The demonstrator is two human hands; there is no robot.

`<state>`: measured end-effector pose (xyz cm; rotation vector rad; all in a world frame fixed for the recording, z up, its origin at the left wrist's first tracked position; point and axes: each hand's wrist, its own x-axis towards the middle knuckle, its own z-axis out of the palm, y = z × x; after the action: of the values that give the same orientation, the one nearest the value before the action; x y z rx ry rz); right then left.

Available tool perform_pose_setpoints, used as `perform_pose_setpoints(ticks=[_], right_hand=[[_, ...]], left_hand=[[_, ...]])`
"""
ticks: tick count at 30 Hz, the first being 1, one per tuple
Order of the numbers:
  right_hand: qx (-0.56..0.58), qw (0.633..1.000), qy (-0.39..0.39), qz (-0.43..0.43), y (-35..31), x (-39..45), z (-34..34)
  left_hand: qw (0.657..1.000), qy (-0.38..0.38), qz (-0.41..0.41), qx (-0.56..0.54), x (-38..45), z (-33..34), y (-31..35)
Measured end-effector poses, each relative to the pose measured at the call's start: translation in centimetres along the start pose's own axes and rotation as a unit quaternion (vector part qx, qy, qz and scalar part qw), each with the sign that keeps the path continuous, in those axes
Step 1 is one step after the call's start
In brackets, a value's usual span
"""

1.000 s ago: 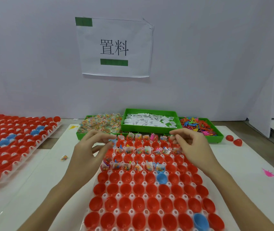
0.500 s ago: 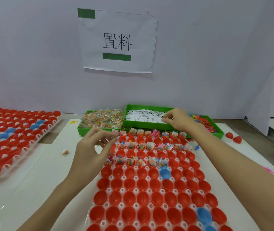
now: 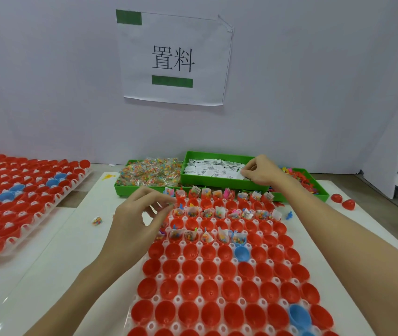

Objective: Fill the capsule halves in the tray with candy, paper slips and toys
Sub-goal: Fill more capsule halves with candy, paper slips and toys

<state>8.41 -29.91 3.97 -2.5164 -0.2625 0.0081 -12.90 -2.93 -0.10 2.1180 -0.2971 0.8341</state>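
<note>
A white tray [image 3: 158,277] in front of me holds rows of red capsule halves [image 3: 189,288] and a few blue ones [image 3: 241,253]. The halves in some far rows [image 3: 207,212] hold candy packets, slips and toys. Behind it stand three green bins: candy [image 3: 151,172], paper slips [image 3: 211,167] and plastic toys [image 3: 301,179]. My right hand [image 3: 259,169] reaches into the slip bin, its fingertips pinching slips. Over the tray's far left corner hovers my left hand [image 3: 139,218], fingers loosely curled with nothing visible between them.
A second tray of red and blue halves [image 3: 23,190] lies at the left. One candy packet [image 3: 97,220] lies loose on the white board. Two red halves [image 3: 343,201] and a blue toy [image 3: 289,214] sit to the right. A wall with a paper sign [image 3: 173,59] stands behind.
My right hand left the tray's far right rows and reached back into the paper slip bin. My left hand stayed by the tray's left corner.
</note>
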Motion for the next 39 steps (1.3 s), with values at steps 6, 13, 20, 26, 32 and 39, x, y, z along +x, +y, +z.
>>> perform_pose_setpoints(ticks=[6,13,20,26,32,39], right_hand=[[0.093,0.987,0.127,-0.044,0.5,-1.2,0.2],[0.183,0.971,0.040,-0.146,-2.4,-8.6,0.0],[0.159,0.959,0.001,-0.235,-4.5,-16.9,2.0],[0.163,0.954,0.044,-0.249,-4.4,-19.2,2.8],[0.160,0.951,0.012,-0.266,-4.0,-19.9,3.5],[0.235,0.949,0.005,-0.212,-3.2,-19.1,2.0]], left_hand=[[0.999,-0.003,-0.026,-0.028,-0.1,0.3,0.5],[0.973,-0.048,-0.124,-0.189,-0.5,0.9,1.5],[0.970,-0.092,-0.096,-0.205,-1.3,1.7,2.9],[0.976,-0.114,-0.044,-0.179,-1.6,2.0,3.3],[0.980,-0.129,0.029,-0.146,-1.9,2.1,3.9],[0.986,-0.101,-0.006,-0.130,-1.9,1.9,3.7]])
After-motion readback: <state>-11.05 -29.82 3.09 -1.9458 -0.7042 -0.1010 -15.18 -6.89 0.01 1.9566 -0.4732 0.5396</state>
